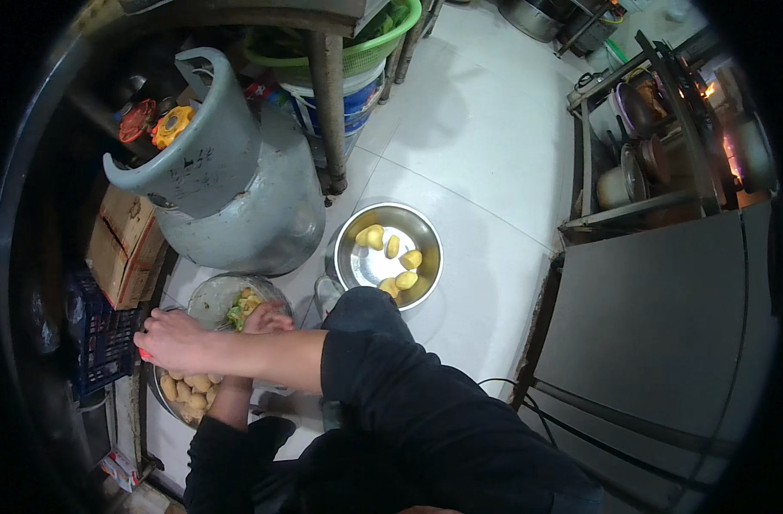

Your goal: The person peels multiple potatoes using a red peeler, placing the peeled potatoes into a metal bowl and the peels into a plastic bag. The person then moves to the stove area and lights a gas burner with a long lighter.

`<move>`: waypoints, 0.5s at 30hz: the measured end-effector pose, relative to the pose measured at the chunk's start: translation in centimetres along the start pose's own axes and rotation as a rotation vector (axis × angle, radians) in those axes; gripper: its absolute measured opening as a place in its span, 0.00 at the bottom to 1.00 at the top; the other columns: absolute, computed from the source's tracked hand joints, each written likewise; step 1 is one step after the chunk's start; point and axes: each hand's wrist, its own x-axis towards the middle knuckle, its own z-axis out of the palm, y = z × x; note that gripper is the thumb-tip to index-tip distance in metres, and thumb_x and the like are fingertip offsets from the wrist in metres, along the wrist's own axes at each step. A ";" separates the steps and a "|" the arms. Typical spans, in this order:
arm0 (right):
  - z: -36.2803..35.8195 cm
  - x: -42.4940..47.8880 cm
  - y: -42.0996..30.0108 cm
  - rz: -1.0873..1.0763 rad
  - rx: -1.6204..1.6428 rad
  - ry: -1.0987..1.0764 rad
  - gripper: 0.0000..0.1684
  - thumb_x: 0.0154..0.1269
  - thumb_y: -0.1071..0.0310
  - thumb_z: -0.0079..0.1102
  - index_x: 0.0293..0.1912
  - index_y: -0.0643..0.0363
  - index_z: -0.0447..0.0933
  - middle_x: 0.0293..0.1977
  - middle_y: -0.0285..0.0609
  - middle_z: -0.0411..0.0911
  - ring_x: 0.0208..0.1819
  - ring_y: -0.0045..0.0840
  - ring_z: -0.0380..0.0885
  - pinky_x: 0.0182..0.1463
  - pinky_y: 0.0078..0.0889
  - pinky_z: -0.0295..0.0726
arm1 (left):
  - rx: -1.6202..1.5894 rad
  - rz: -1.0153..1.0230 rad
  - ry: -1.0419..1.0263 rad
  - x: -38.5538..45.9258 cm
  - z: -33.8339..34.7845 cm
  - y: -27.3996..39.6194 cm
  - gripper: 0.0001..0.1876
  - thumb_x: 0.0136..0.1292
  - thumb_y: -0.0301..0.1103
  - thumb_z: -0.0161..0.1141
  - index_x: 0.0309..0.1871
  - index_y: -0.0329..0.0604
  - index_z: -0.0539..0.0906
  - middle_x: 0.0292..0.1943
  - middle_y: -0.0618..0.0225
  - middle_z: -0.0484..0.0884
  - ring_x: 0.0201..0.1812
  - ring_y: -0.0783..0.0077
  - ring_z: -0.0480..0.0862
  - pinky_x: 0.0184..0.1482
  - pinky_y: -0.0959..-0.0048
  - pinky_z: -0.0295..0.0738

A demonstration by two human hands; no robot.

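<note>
My right forearm crosses over my left one. At the far left, my right hand (175, 340) is curled around a small red object (145, 353), mostly hidden by the fingers. My left hand (267, 318) reaches over a waste bin (206, 302), its blurred fingers apart and nothing seen in them. Yellow and green scraps (242, 308) lie inside that bin. Below my right hand, unpeeled potatoes (195, 392) fill a round bowl (166, 406), partly covered by my arms. Several peeled yellow potatoes (405, 280) sit in a steel bowl (435, 247) beyond my knee.
A grey gas cylinder (237, 205) stands behind the bin, beside a cardboard box (125, 244) and blue plastic crate (105, 334). A green basket (366, 54) rests on a bucket (359, 106). On the right are a pan rack (584, 160), flames (732, 157), a grey cabinet (655, 308) and cables (546, 417).
</note>
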 end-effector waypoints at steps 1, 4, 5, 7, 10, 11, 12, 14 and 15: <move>0.5 0.1 0.0 -0.011 -0.013 -0.021 0.17 0.66 0.55 0.63 0.41 0.61 0.79 0.40 0.50 0.81 0.49 0.44 0.80 0.48 0.46 0.82 | -0.113 0.004 0.032 -2.8 -0.9 0.3 0.27 0.75 0.39 0.56 0.73 0.44 0.66 0.53 0.59 0.83 0.53 0.65 0.85 0.57 0.67 0.80; 1.3 0.1 0.3 -0.025 -0.089 -0.106 0.17 0.67 0.55 0.61 0.42 0.60 0.80 0.41 0.50 0.82 0.50 0.44 0.80 0.49 0.47 0.83 | 0.043 0.067 0.421 -7.5 -2.7 -0.7 0.22 0.76 0.41 0.55 0.68 0.44 0.72 0.55 0.61 0.82 0.58 0.65 0.81 0.59 0.66 0.78; 1.4 0.1 0.2 -0.044 -0.108 -0.142 0.17 0.68 0.55 0.61 0.43 0.60 0.80 0.41 0.49 0.83 0.50 0.44 0.80 0.49 0.47 0.83 | -0.071 0.108 0.571 -8.8 -3.8 -1.8 0.20 0.73 0.39 0.59 0.65 0.45 0.75 0.55 0.63 0.82 0.59 0.67 0.79 0.60 0.65 0.77; 0.8 0.1 -0.2 0.040 0.018 -0.186 0.14 0.66 0.58 0.62 0.41 0.60 0.80 0.39 0.51 0.84 0.49 0.45 0.81 0.50 0.48 0.82 | 0.084 0.249 0.628 -11.4 -4.9 -1.9 0.19 0.68 0.27 0.63 0.62 0.42 0.78 0.56 0.64 0.81 0.59 0.67 0.79 0.62 0.65 0.76; 0.6 -0.7 -0.1 0.025 -0.049 -0.170 0.15 0.69 0.58 0.59 0.43 0.60 0.79 0.40 0.52 0.83 0.51 0.45 0.80 0.52 0.48 0.82 | 0.477 0.141 0.607 -11.9 -7.1 -2.9 0.24 0.60 0.27 0.71 0.59 0.32 0.79 0.55 0.56 0.84 0.60 0.69 0.79 0.59 0.65 0.78; 0.9 -0.7 -0.1 0.033 -0.070 -0.205 0.15 0.70 0.57 0.57 0.44 0.59 0.78 0.41 0.52 0.82 0.52 0.46 0.80 0.53 0.48 0.81 | 0.603 0.140 0.597 -12.2 -6.3 -2.0 0.25 0.59 0.28 0.72 0.60 0.32 0.78 0.56 0.55 0.83 0.60 0.67 0.80 0.59 0.65 0.77; 0.9 -0.9 0.0 0.044 -0.098 -0.235 0.15 0.72 0.57 0.56 0.45 0.59 0.78 0.43 0.52 0.82 0.53 0.46 0.79 0.54 0.48 0.81 | 0.730 0.142 0.579 -12.6 -4.3 0.1 0.26 0.59 0.29 0.72 0.60 0.32 0.78 0.56 0.54 0.83 0.60 0.65 0.80 0.60 0.64 0.76; 1.9 -0.7 -0.1 0.037 -0.111 -0.272 0.15 0.72 0.57 0.56 0.46 0.59 0.77 0.42 0.52 0.81 0.52 0.48 0.79 0.54 0.49 0.80 | 0.751 0.115 0.558 -13.6 -3.7 0.5 0.31 0.59 0.33 0.73 0.64 0.34 0.75 0.59 0.49 0.82 0.62 0.54 0.80 0.66 0.61 0.71; 2.7 -0.6 -0.2 0.021 -0.102 -0.291 0.15 0.72 0.57 0.56 0.46 0.59 0.76 0.41 0.52 0.81 0.52 0.49 0.79 0.54 0.49 0.80 | 0.784 0.108 0.522 -13.5 -4.5 -0.6 0.32 0.59 0.35 0.72 0.66 0.35 0.74 0.60 0.48 0.81 0.63 0.52 0.79 0.68 0.60 0.70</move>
